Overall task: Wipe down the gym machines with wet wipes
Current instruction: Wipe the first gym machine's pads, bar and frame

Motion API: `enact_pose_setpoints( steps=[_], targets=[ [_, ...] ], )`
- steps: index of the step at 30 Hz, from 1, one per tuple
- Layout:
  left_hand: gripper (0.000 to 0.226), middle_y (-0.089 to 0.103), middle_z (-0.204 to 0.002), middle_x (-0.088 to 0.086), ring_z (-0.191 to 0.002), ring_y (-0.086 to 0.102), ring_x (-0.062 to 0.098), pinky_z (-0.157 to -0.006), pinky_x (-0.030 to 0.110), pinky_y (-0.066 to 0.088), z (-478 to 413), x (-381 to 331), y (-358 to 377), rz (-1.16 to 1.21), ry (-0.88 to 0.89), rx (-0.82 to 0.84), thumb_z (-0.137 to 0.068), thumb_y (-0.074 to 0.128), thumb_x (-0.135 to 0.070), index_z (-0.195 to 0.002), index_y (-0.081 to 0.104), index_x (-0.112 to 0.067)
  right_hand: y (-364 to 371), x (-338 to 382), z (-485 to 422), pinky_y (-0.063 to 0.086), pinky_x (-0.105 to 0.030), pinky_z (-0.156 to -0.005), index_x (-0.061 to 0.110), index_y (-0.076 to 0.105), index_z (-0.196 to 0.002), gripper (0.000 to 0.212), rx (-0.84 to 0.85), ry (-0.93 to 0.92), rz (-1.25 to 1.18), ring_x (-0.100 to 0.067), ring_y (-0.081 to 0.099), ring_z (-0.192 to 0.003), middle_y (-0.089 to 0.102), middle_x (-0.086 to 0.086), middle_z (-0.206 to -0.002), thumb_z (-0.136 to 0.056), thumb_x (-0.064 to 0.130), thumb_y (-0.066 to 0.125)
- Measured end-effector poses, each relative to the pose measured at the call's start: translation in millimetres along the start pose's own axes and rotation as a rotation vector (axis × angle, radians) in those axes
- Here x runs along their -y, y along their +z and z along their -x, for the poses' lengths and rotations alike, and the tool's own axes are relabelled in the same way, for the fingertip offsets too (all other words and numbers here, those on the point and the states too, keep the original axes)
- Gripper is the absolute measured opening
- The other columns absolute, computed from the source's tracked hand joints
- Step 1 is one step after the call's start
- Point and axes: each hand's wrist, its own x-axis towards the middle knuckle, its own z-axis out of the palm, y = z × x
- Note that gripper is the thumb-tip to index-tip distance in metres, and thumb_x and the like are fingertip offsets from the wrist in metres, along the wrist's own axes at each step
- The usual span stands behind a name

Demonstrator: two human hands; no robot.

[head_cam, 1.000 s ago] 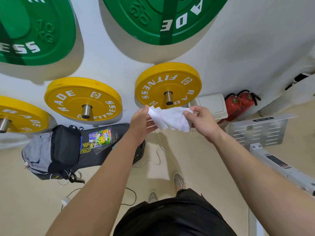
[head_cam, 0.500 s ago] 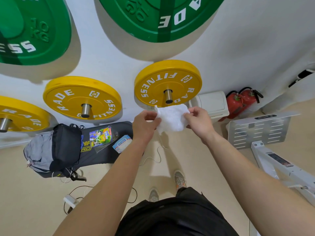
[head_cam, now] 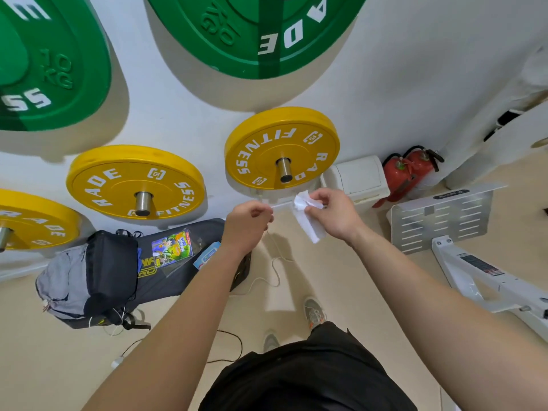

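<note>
Mid-frame, the right hand (head_cam: 332, 216) pinches a crumpled white wet wipe (head_cam: 308, 225) hanging below it, while the left hand (head_cam: 246, 225) curls just apart, its fingertips hidden so any grip is unclear, and the green weight plate (head_cam: 237, 40) is cut off at the top.

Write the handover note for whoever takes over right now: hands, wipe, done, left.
Right hand pinches the crumpled white wet wipe, held in the air.
Left hand: fingers curled, nothing seen in them, apart from the wipe.
Small blue-and-white packet lies on the black bag.
Done: wipe in hand.
Left: the wiping; the white metal machine frame on the right is untouched.
</note>
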Motion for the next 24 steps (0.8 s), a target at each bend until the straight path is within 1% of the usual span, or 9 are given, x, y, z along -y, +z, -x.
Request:
enact_pose_setpoints(
  steps=[3,6,8,11,13,15,18,21,24],
  targets=[
    [0.021,0.064,-0.077,-0.002,-0.074,0.057,0.021,-0.069,0.031,0.048,-11.6,5.3,1.6,-0.316,0.039,0.135,-0.087,0.048,-0.018,-0.081,0.066,-0.008,-18.0,-8.9,11.8,0.044,-0.028,-0.068,0.019,0.066,-0.088,0.005,0.015,-0.012,0.226,-0.021,0.063,-0.086,0.067,0.002,-0.087,-0.087,0.015,0.063],
    [0.018,0.072,-0.087,0.0,-0.085,0.065,0.022,-0.079,0.036,0.054,-15.5,-6.1,19.1,-0.54,0.148,0.331,-0.092,0.055,-0.028,-0.09,0.07,-0.018,-40.7,-21.8,31.4,0.051,-0.036,-0.08,0.015,0.067,-0.104,0.017,0.047,0.049,0.5,-0.028,0.062,-0.101,0.069,-0.006,-0.105,-0.091,0.02,0.058],
    [0.013,0.071,-0.091,-0.003,-0.09,0.065,0.022,-0.084,0.036,0.054,-13.7,-15.4,39.2,-0.662,0.225,0.421,-0.092,0.058,-0.032,-0.091,0.069,-0.023,-57.9,-31.9,48.1,0.047,-0.035,-0.077,0.021,0.066,-0.104,0.017,0.023,0.108,0.619,-0.03,0.061,-0.102,0.067,-0.006,-0.109,-0.095,0.032,0.056],
    [0.013,0.07,-0.096,-0.002,-0.093,0.063,0.023,-0.087,0.037,0.053,-1.0,-29.7,78.3,-0.807,0.334,0.522,-0.092,0.059,-0.034,-0.093,0.067,-0.023,-85.1,-48.7,84.9,0.045,-0.035,-0.072,0.024,0.061,-0.093,0.028,-0.063,0.207,0.657,-0.029,0.059,-0.089,0.061,0.0,-0.094,-0.095,0.052,0.054],
    [0.013,0.07,-0.098,-0.001,-0.096,0.064,0.024,-0.087,0.038,0.053,12.8,-39.8,106.4,-0.862,0.415,0.596,-0.091,0.06,-0.034,-0.093,0.067,-0.023,-103.8,-62.0,118.9,0.045,-0.034,-0.069,0.022,0.058,-0.079,0.035,-0.127,0.297,0.65,-0.029,0.056,-0.08,0.057,0.002,-0.08,-0.095,0.052,0.053],
    [0.013,0.07,-0.1,0.0,-0.099,0.064,0.024,-0.086,0.034,0.052,30.1,-51.5,131.7,-0.901,0.487,0.658,-0.092,0.059,-0.032,-0.093,0.068,-0.022,-121.3,-76.8,153.9,0.045,-0.035,-0.066,0.021,0.05,-0.068,0.035,-0.174,0.381,0.671,-0.031,0.057,-0.077,0.056,0.002,-0.075,-0.095,0.044,0.051],
    [0.018,0.07,-0.107,-0.002,-0.103,0.064,0.024,-0.088,0.033,0.051,58.5,-68.2,169.2,-0.967,0.592,0.724,-0.092,0.057,-0.033,-0.102,0.07,-0.023,-149.7,-94.5,207.8,0.053,-0.04,-0.072,0.022,0.063,-0.086,0.021,-0.204,0.488,0.688,-0.03,0.06,-0.085,0.064,-0.003,-0.095,-0.096,0.03,0.047],
    [0.022,0.068,-0.109,-0.003,-0.103,0.063,0.022,-0.091,0.037,0.052,89.9,-84.1,206.3,-1.024,0.669,0.783,-0.092,0.055,-0.035,-0.107,0.068,-0.024,-177.1,-114.1,257.6,0.055,-0.045,-0.083,0.018,0.067,-0.106,0.029,-0.279,0.551,0.664,-0.032,0.062,-0.093,0.065,-0.005,-0.105,-0.097,0.035,0.045],
    [0.018,0.069,-0.108,-0.003,-0.099,0.063,0.022,-0.091,0.039,0.053,121.1,-97.5,250.0,-1.055,0.731,0.843,-0.089,0.056,-0.037,-0.101,0.066,-0.027,-202.1,-141.8,300.1,0.055,-0.043,-0.085,0.021,0.065,-0.114,0.028,-0.345,0.617,0.634,-0.03,0.062,-0.098,0.066,-0.004,-0.112,-0.095,0.025,0.046]
  ],
)
